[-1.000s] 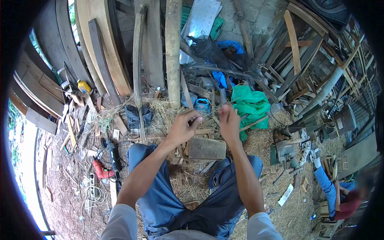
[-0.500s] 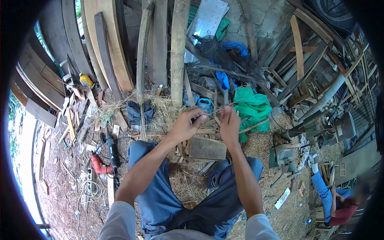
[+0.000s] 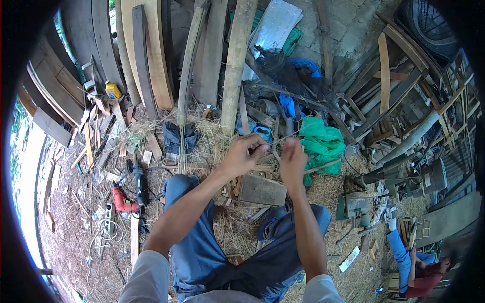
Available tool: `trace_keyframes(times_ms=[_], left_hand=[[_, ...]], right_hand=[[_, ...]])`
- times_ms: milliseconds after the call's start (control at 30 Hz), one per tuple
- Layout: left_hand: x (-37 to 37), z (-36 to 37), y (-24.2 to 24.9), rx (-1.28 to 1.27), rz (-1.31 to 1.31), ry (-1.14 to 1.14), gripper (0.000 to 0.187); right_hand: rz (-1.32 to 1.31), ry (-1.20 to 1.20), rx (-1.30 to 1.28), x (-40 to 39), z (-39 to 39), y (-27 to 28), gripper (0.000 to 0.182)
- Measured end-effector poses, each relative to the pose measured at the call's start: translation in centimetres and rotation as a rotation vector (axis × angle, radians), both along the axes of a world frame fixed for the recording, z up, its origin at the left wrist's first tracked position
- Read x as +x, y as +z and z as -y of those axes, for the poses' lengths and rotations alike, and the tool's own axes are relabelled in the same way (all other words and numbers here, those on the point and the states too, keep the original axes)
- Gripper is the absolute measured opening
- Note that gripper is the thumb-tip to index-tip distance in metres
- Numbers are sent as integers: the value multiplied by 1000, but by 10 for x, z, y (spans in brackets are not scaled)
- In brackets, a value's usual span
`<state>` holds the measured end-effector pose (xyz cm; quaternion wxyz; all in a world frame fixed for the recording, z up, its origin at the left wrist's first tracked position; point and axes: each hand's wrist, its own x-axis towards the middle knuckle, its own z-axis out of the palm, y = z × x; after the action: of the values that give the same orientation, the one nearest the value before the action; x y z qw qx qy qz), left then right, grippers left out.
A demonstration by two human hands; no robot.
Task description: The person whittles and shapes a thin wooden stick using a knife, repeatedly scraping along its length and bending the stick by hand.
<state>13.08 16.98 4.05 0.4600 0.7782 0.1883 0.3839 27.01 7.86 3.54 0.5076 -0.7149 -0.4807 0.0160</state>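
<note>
Above the wooden block (image 3: 262, 191), my left hand (image 3: 243, 155) is raised with its fingers curled and thumb against them. My right hand (image 3: 293, 160) is up beside it to the right, its fingers bent together. A gap separates the two hands. Whether either hand pinches something small cannot be made out. Just behind the hands lie a blue round object (image 3: 262, 132) and a green plastic bag (image 3: 321, 141).
A red drill (image 3: 121, 201) and a dark angle grinder (image 3: 140, 188) lie at left near a coiled cord. Long boards (image 3: 156, 55) lean at the back. A metal machine (image 3: 356, 206) stands right; a person in red (image 3: 424, 283) sits lower right.
The view has shifted slightly, so the background appears moved. Both hands remain raised over the block, with slight changes in finger position.
</note>
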Motion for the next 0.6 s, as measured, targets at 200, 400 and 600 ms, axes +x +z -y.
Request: trace_keyframes(times_ms=[200, 400, 600], left_hand=[[0, 0, -2, 202, 26, 48, 8], [-2, 12, -1, 393, 3, 141, 8], [-2, 9, -3, 582, -108, 193, 12]], right_hand=[[154, 20, -95, -5, 4, -15, 11], [154, 8, -14, 3, 5, -18, 19], [-118, -78, -103, 0, 3, 14, 9]])
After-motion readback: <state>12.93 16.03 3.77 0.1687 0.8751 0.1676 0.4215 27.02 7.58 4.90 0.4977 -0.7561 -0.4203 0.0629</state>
